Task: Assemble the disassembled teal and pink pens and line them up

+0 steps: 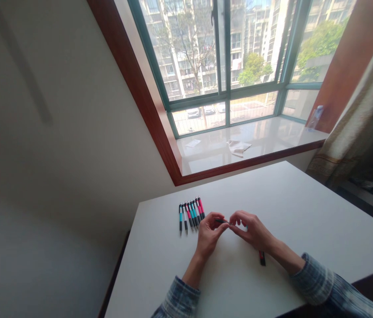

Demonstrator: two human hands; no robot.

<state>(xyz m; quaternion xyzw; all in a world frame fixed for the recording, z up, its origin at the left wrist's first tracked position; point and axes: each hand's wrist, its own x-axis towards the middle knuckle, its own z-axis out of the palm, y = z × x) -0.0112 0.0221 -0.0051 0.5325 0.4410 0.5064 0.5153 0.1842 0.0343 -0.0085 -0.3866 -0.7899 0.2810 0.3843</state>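
My left hand [209, 234] and my right hand [250, 229] meet over the white table [299, 212], both pinched on a small dark pen [221, 220] held between their fingertips. A hint of teal shows under my right hand's fingers. Just left of my left hand lies a row of several pens [191, 213] in teal, pink, black and white, side by side. Another pen with a red and black end [262, 257] lies on the table beneath my right wrist, partly hidden by it.
The table stands against a wall on the left and below a bay window. The window sill [272, 132] holds a crumpled white cloth [238, 147], a small paper [193, 143] and a plastic bottle [316, 115]. A curtain [365, 119] hangs at the right.
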